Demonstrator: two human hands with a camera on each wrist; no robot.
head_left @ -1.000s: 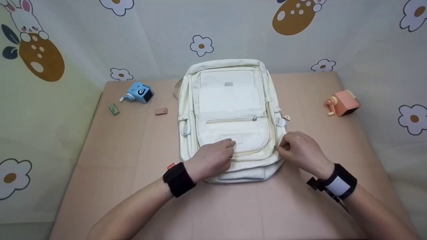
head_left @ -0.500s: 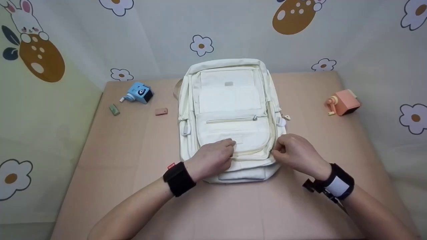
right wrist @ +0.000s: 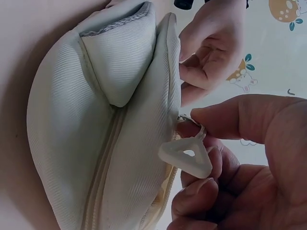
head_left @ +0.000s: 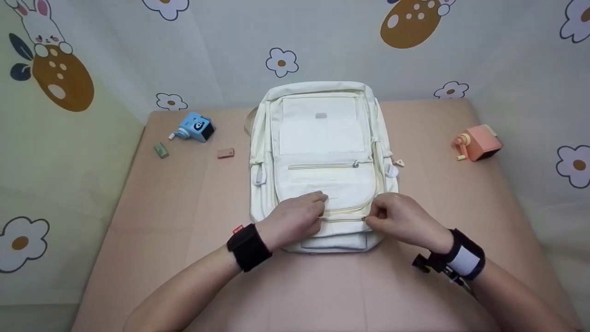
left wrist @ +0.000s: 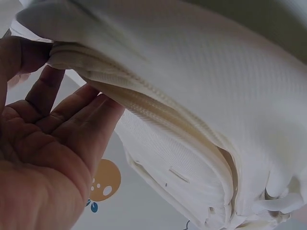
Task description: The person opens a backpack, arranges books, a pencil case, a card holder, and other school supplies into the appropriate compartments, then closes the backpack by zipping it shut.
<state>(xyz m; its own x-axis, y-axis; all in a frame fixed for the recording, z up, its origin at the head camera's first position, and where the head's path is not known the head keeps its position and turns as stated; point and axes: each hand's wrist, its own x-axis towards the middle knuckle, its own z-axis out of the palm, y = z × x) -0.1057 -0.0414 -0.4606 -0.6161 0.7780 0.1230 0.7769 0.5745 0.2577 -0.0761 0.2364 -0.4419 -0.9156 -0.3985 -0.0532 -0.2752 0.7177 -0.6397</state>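
Observation:
A cream backpack (head_left: 318,138) lies on the table with its front up. My left hand (head_left: 295,216) reaches over its lower front; in the left wrist view the thumb and a finger pinch the fabric edge beside an open zipper gap (left wrist: 163,112). At the pocket's lower right corner, my right hand (head_left: 405,219) pinches a zipper pull. Seen from the right wrist, thumb and finger grip its metal tab, and a white triangular tag (right wrist: 184,155) dangles from it against the curled fingers. The zipper line (head_left: 343,220) runs between the two hands.
A blue pencil sharpener (head_left: 193,127), a green eraser (head_left: 161,150) and a pink eraser (head_left: 226,153) are left of the backpack. To its right stands a pink pencil sharpener (head_left: 479,143). A patterned curtain (head_left: 230,50) surrounds the table (head_left: 313,295).
My right hand has drawn the zipper pull down the right side, around the corner and leftward along the pocket's bottom. My left hand has stayed in place.

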